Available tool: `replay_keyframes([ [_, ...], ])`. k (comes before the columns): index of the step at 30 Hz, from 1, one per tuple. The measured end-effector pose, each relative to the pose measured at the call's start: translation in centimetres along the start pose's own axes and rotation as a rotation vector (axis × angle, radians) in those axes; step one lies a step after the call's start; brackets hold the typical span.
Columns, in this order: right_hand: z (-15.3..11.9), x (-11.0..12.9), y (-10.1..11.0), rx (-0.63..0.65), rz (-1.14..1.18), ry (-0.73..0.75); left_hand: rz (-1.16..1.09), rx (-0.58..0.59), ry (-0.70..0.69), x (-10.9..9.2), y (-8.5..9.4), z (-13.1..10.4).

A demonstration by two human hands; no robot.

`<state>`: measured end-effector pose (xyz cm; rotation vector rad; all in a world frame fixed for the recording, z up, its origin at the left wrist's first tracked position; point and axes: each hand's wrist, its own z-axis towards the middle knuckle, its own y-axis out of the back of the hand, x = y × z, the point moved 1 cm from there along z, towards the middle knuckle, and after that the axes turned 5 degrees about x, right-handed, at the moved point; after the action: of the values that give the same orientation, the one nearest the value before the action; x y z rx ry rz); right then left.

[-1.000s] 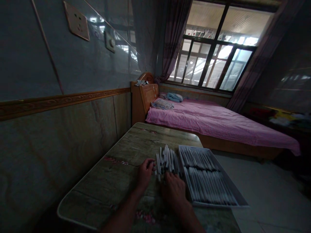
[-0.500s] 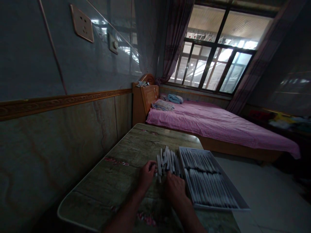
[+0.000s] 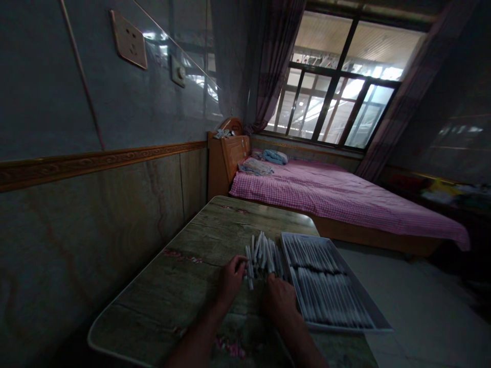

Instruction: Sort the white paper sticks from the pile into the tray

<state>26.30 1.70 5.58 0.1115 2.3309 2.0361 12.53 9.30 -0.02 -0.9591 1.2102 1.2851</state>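
Note:
A loose pile of whitish pens [image 3: 263, 250] lies on the wood-patterned table [image 3: 184, 286]. At the pile's left edge is my left hand [image 3: 232, 273], its fingers curled beside a pen; whether it grips anything is too dark to tell. My right hand [image 3: 281, 295] is closed at the near end of the pile, its fingertips against one pen end. Just right of it stands a shallow white tray [image 3: 374, 306] with two rows of similar pens [image 3: 330, 296] packed side by side.
Beyond the table is a bed with a pink checked cover [image 3: 330, 191] and a wooden headboard [image 3: 222, 163]. A tiled wall [image 3: 146, 204] runs along the left. Folded bedding [image 3: 275, 156] lies near the window.
My right hand has shifted slightly right, and the pens at its fingertips have moved a little. My left hand stays almost where it was.

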Motion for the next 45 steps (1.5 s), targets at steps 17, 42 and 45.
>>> replay_keyframes([
  [17,-1.1,1.4,1.5,-0.021,0.124,0.004,-0.135,0.120,0.023,-1.2,-0.5,-0.4],
  [42,11.4,2.1,0.4,-0.210,0.371,-0.051,-0.488,-0.319,0.170,-0.9,1.2,1.0],
  [45,10.2,1.6,0.8,-0.230,0.429,-0.027,-0.489,-0.297,0.164,-1.2,1.2,0.8],
])
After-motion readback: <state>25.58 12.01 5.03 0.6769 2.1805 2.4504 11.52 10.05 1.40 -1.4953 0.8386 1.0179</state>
